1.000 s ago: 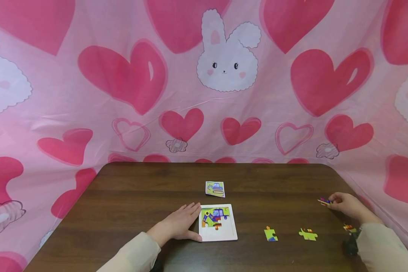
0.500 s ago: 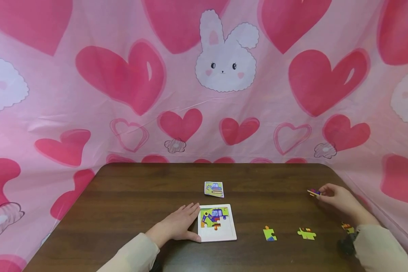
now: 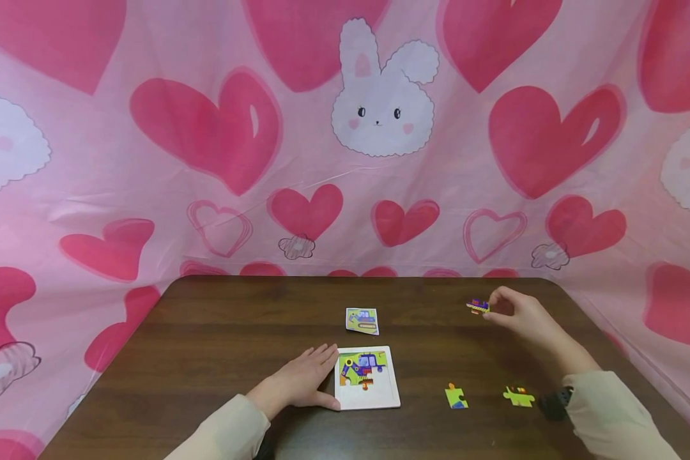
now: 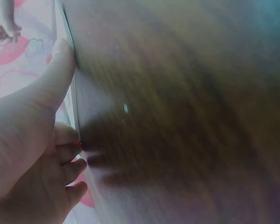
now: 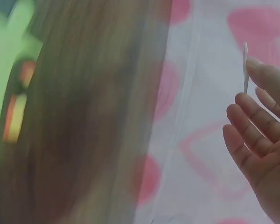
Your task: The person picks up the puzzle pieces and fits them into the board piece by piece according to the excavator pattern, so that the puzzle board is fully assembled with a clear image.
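My right hand [image 3: 526, 319] pinches a purple and yellow puzzle piece [image 3: 478, 306] between thumb and fingers, raised above the table's back right. Edge-on, the same puzzle piece [image 5: 246, 67] shows in the right wrist view. My left hand [image 3: 299, 379] lies with straight fingers against the left edge of a white puzzle tray [image 3: 382, 397]. Joined pieces of a digger picture [image 3: 361, 367] fill the tray's upper part, and its white base shows below and right. In the left wrist view the left hand [image 4: 37, 126] has its thumb and fingertips at the tray's edge.
Right of the tray lie a green puzzle piece [image 3: 455, 396] and another green piece with orange marks [image 3: 519, 397]. A small digger picture card [image 3: 362, 321] lies behind the tray. A pink heart-patterned cloth [image 3: 322, 160] hangs behind the brown table [image 3: 236, 319].
My right hand has carried its puzzle piece left and toward the back of the table. Its sleeve now covers the piece at far right. The left hand has stayed at the tray.
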{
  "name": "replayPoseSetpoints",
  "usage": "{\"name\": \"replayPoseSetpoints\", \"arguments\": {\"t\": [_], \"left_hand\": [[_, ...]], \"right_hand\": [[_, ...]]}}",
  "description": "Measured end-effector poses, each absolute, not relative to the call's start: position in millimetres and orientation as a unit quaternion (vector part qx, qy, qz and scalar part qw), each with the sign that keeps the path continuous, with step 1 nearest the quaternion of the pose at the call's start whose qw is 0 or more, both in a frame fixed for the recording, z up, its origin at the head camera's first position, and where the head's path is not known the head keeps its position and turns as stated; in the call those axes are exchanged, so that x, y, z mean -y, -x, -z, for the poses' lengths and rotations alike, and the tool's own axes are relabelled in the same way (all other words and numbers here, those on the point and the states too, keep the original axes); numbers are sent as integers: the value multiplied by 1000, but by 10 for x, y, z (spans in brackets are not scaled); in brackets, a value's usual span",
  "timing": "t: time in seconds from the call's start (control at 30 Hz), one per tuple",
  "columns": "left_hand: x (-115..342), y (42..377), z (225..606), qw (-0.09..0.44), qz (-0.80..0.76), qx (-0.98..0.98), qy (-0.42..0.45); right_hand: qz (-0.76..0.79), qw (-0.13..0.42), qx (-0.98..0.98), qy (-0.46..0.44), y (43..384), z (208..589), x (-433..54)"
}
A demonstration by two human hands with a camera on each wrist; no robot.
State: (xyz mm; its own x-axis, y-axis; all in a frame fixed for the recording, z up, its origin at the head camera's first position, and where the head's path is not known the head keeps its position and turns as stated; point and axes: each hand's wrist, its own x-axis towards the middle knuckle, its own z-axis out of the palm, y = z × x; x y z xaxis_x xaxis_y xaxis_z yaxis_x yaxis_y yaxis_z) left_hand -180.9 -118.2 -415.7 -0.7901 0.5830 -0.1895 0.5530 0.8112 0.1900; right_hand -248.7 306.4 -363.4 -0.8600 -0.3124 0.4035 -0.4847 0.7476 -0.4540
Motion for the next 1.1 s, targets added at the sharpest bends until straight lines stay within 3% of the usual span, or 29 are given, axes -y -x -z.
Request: {"name": "replayPoseSetpoints", "arguments": {"t": [0.53, 0.83, 1.1], "left_hand": [[1188, 1824, 4177, 123, -65, -944, -300], [1180, 1825, 4181, 123, -63, -944, -299], [1177, 1803, 4150, 121, -64, -943, -302]], "right_hand": [[-306, 81, 884, -344, 2343, 3715, -2052], [-263, 21, 882, -390, 2234, 3877, -1698], [-226, 8, 877, -424, 2178, 4011, -1523]]}}
